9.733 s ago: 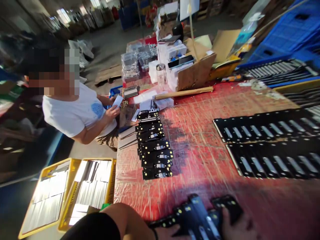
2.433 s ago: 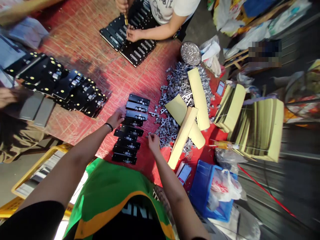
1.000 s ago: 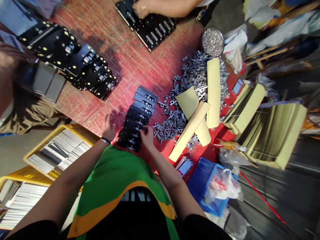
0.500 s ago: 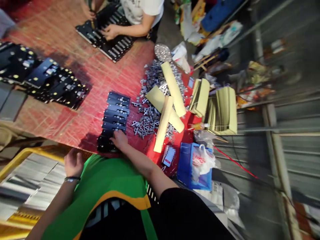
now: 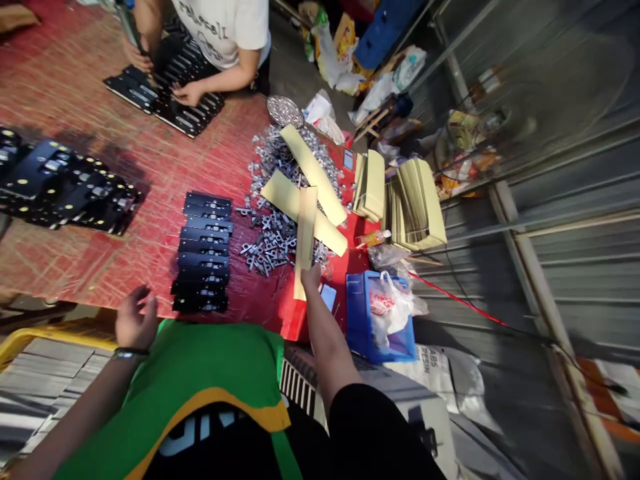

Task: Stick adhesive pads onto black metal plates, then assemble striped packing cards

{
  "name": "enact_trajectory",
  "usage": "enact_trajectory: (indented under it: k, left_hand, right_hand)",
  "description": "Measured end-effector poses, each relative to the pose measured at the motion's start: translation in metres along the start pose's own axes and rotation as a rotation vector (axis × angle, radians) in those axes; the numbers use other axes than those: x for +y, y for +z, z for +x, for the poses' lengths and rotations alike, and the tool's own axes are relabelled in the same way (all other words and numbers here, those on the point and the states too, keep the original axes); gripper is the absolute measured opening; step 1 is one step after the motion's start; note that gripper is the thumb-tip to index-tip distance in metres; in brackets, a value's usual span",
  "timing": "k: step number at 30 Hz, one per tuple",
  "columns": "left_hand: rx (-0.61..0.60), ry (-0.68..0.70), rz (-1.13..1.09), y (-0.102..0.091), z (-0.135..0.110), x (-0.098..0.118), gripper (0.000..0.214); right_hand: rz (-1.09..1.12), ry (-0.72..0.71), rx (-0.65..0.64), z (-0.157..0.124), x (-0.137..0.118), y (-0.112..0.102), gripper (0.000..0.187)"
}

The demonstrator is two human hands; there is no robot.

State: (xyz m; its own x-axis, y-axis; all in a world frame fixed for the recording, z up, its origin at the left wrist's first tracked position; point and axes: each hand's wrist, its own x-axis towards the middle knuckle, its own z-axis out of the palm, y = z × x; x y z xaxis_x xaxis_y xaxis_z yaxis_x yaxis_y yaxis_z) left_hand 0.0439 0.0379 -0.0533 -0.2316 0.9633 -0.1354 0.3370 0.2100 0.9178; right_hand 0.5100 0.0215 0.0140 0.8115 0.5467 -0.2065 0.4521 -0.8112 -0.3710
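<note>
My right hand (image 5: 311,276) reaches over the red table (image 5: 150,167) and closes on the near end of a long yellow cardboard strip (image 5: 305,227). That strip lies across a heap of small metal parts (image 5: 267,240), over two other yellow strips (image 5: 310,170). My left hand (image 5: 133,321) hovers at the table's near edge with its fingers loosely apart and nothing in it. Between the hands lies an overlapping row of black plates (image 5: 203,253), nearest my left hand.
A co-worker in a white shirt (image 5: 220,30) handles black panels (image 5: 165,100) at the far edge. More black plates (image 5: 65,190) lie left. Right of my hand are a blue bin (image 5: 360,320), a phone (image 5: 328,297), stacked yellow cardboard (image 5: 415,207) and a screw bowl (image 5: 284,110). A yellow crate (image 5: 25,337) sits below left.
My right hand left the row of black plates and moved right to the yellow strip. My left hand stayed off the table's near edge. The view swung right.
</note>
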Motion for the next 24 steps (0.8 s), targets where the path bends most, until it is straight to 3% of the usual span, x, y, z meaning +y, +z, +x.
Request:
enact_trajectory:
  k: [4,5,6,8,11,13,15,18,21,24]
  left_hand:
    - [-0.218,-0.049,-0.207,0.044,-0.009,0.059,0.069]
    - [-0.299,-0.146,-0.323,0.055,-0.013,0.071,0.076]
    - [-0.386,-0.263,-0.448,0.064,-0.017,0.082,0.082]
    - [-0.529,-0.425,-0.733,0.076,-0.023,0.097,0.083]
    - [-0.702,-0.438,-1.117,0.069,-0.031,0.104,0.068]
    - [-0.731,-0.406,-1.229,0.054,-0.037,0.100,0.059]
    - [-0.677,-0.425,-1.225,0.036,-0.043,0.092,0.054]
    - [-0.454,-0.477,-1.141,0.017,-0.050,0.078,0.053]
    - [-0.180,-0.482,-1.076,0.008,-0.054,0.066,0.055]
    - [-0.052,-0.484,-1.052,0.002,-0.059,0.057,0.047]
  right_hand:
    - [0.210,-0.285,-0.016,-0.035,-0.022,0.011,0.048]
    - [0.317,-0.395,-0.067,-0.048,-0.031,0.015,0.048]
    - [0.429,-0.502,-0.167,-0.063,-0.039,0.019,0.049]
    - [0.606,-0.654,-0.512,-0.093,-0.055,0.025,0.051]
    - [0.663,-0.705,-1.097,-0.132,-0.075,0.029,0.053]
    - [0.625,-0.690,-1.277,-0.148,-0.088,0.031,0.048]
    - [0.598,-0.683,-1.267,-0.157,-0.102,0.035,0.046]
    - [0.543,-0.710,-1.206,-0.164,-0.123,0.049,0.054]
    - [0.454,-0.756,-1.215,-0.170,-0.136,0.069,0.053]
    - [0.424,-0.748,-1.207,-0.175,-0.144,0.085,0.045]
